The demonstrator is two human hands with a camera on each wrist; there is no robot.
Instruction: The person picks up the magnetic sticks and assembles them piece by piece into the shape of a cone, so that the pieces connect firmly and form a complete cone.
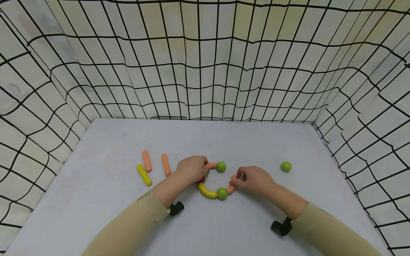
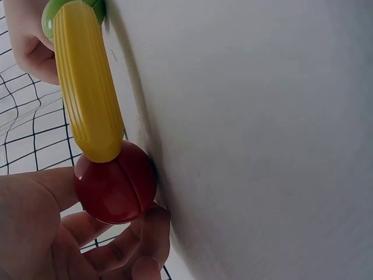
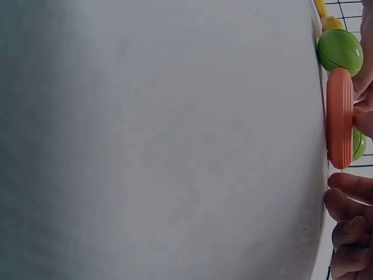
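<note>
On white tabletop point(image 1: 237, 231) within black-gridded walls point(image 1: 208, 76): left hand point(image 1: 192, 169) grips red ball point(image 2: 116, 189), right hand point(image 1: 256, 180) pinches orange stick point(image 3: 339, 119).

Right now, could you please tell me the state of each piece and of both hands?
Left hand: holds red ball.
Right hand: pinches lower orange piece.
Red ball: touching curved yellow piece.
Curved yellow piece: between red ball and lower green ball.
Lower green ball: meets lower orange piece.
Upper green ball: against upper orange piece.
Upper orange piece: partly hidden.
Far-right green ball: loose, alone.
Two orange sticks: loose, apart.
Yellow stick: loose.
</note>
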